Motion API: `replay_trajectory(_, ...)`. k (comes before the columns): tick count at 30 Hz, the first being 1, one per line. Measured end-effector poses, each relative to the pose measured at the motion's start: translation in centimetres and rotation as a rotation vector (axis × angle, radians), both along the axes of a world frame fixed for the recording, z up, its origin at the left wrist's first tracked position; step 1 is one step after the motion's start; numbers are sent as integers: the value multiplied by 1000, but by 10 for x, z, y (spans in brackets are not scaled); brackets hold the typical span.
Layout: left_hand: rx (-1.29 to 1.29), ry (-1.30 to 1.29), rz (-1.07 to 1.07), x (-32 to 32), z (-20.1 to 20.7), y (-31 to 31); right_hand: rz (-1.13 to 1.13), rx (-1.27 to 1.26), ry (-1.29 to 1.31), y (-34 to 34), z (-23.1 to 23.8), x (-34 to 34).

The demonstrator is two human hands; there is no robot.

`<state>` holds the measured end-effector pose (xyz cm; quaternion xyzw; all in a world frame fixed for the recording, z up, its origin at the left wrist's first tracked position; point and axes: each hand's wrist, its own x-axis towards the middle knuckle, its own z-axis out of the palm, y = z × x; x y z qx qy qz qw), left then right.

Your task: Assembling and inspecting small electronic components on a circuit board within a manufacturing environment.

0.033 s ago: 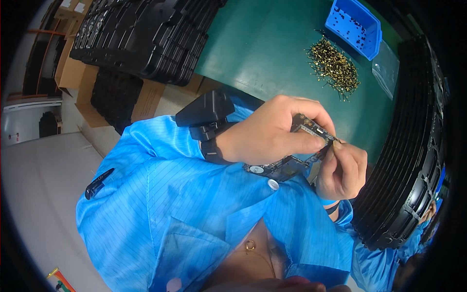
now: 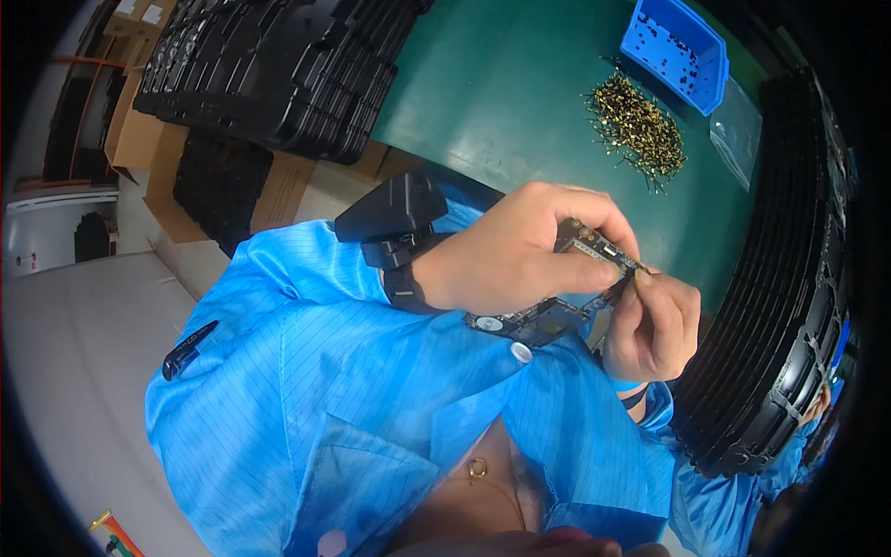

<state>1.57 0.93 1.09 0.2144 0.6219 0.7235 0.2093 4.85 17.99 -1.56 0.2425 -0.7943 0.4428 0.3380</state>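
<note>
My left hand (image 2: 506,260) is closed on a dark printed circuit board (image 2: 548,322), with the thumb across its face and the fingers behind. The board has an irregular outline, gold-ringed holes at its upper corner and a round white sticker near its lower left end. It is tilted close to my chest. My right hand (image 2: 657,325) is closed in a pinch at the board's right edge, thumb against forefinger. Whatever lies between those fingertips is too small to make out. A black device (image 2: 394,218) is strapped to my left wrist.
On the green table (image 2: 492,84) lies a heap of small gold-and-black parts (image 2: 636,125). Beyond it stands a blue bin (image 2: 713,88) with small black pieces, beside a clear plastic bag (image 2: 736,135). Black tray stacks (image 2: 278,74) rise at left and right. Another person's blue sleeve (image 2: 715,506) shows at lower right.
</note>
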Motion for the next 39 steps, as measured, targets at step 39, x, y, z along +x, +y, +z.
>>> replay_trajectory(39, -273, 170, 988, -381, -74, -13, -116, -42, -470, 12, -67, -56)
